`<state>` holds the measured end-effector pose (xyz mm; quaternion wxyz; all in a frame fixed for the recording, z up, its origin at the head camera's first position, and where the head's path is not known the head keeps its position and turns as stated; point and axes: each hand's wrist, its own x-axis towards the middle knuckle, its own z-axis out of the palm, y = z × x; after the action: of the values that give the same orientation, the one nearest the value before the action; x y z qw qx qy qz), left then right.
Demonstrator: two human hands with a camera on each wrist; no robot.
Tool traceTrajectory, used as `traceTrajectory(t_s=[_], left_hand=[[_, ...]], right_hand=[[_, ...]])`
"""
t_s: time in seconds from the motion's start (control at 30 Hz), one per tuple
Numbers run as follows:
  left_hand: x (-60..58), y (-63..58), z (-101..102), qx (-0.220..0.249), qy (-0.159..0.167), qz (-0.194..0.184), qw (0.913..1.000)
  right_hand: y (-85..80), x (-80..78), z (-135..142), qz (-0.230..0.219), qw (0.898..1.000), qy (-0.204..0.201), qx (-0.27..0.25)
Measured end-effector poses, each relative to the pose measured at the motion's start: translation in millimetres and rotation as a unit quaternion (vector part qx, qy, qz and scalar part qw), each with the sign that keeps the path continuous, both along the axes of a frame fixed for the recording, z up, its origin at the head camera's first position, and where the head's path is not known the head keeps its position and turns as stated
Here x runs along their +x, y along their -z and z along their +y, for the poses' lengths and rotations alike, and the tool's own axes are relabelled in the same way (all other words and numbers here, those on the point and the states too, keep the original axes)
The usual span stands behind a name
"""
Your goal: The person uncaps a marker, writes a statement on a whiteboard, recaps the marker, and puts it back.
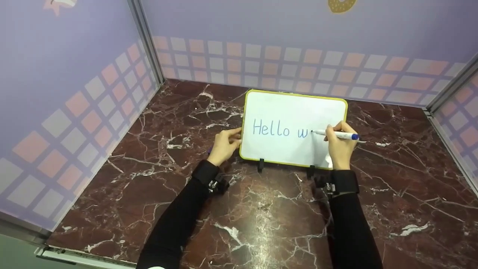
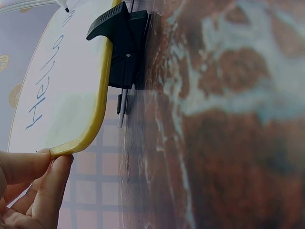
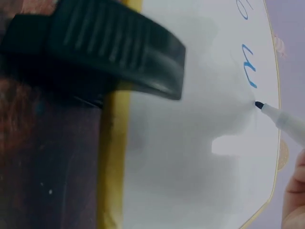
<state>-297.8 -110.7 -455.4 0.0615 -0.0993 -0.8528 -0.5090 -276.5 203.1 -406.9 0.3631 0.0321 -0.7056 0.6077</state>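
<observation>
A whiteboard (image 1: pixel 283 108) with a yellow rim stands propped on a stand, blue writing "Hello w" (image 1: pixel 271 128) across its middle. My left hand (image 1: pixel 225 145) pinches the board's left edge; in the left wrist view the thumb and fingers (image 2: pixel 52 186) grip the yellow rim (image 2: pixel 95 121) near a corner. My right hand (image 1: pixel 341 145) holds a white marker (image 1: pixel 338 134) with a blue end. Its dark tip (image 3: pixel 259 105) is at the board's surface, just past the "w" (image 3: pixel 249 67). Most of the right hand is outside the right wrist view.
Black stand clips (image 1: pixel 261 165) hold the board's lower edge; one clip (image 2: pixel 119 45) looms large in the left wrist view. Beneath is a dark red marbled tabletop (image 1: pixel 149 194). Purple walls (image 1: pixel 239 22) with pink and white checks enclose the back and sides.
</observation>
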Motion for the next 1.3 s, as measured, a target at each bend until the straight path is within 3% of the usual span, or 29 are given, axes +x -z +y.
traceTrajectory(t_s=[0.47,0.67,0.93,1.1,1.3], left_hand=[[1.5,0.4,0,0.01,0.006,-0.006,0.9999],[1.5,-0.1,0,0.011,0.003,-0.006,0.9999],[2.4,-1.5,0,0.003,0.002,-0.005,1.0],[2.8,-0.9,-1,0.001,0.003,-0.002,1.0],[2.2,-0.5,0,0.001,0.005,-0.001,1.0]], right_hand=[[-1.0,0.0,-2,-0.018,1.0,-0.004,0.02],[-1.3,0.5,-6,0.013,1.0,0.018,-0.01],[-6.8,1.6,9,0.018,0.996,0.004,-0.092],[-1.9,-0.4,14,-0.013,0.997,-0.012,-0.074],[0.1,-0.9,12,-0.004,0.999,0.0,-0.049]])
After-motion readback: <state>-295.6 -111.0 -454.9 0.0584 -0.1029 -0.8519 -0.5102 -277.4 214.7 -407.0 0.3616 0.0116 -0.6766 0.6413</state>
